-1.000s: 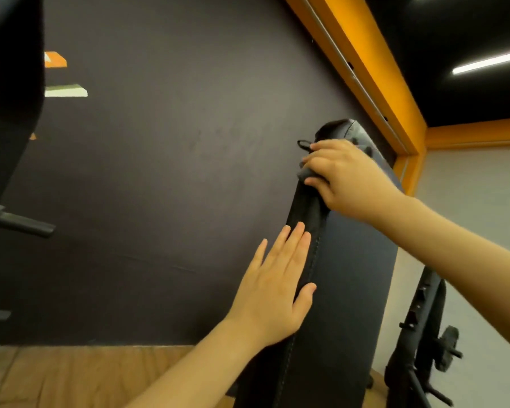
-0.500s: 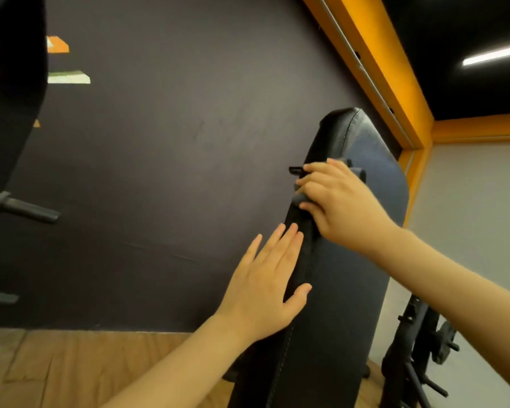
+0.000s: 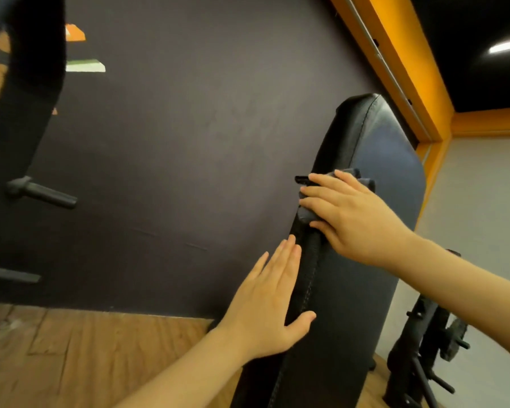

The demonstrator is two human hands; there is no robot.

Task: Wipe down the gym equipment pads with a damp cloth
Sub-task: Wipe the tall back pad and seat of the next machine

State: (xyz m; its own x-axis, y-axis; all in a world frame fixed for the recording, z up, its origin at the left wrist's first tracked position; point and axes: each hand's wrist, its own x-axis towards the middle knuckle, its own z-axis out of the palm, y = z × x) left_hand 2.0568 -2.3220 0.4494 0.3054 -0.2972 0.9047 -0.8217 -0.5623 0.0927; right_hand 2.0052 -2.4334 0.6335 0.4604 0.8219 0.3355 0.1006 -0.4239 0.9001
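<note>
Head view: our right hand [image 3: 357,219] pressed the cloth [image 3: 308,214] on the pad [image 3: 351,290] edge, fingers curled over it. Left hand [image 3: 267,304] lay flat, bracing. We judged the cloth soft and limp, best kept bunched under the palm.

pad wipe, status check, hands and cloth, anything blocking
Right hand presses dark cloth on pad side edge. Left hand flat, bracing pad lower down. Nothing in the way.
</note>
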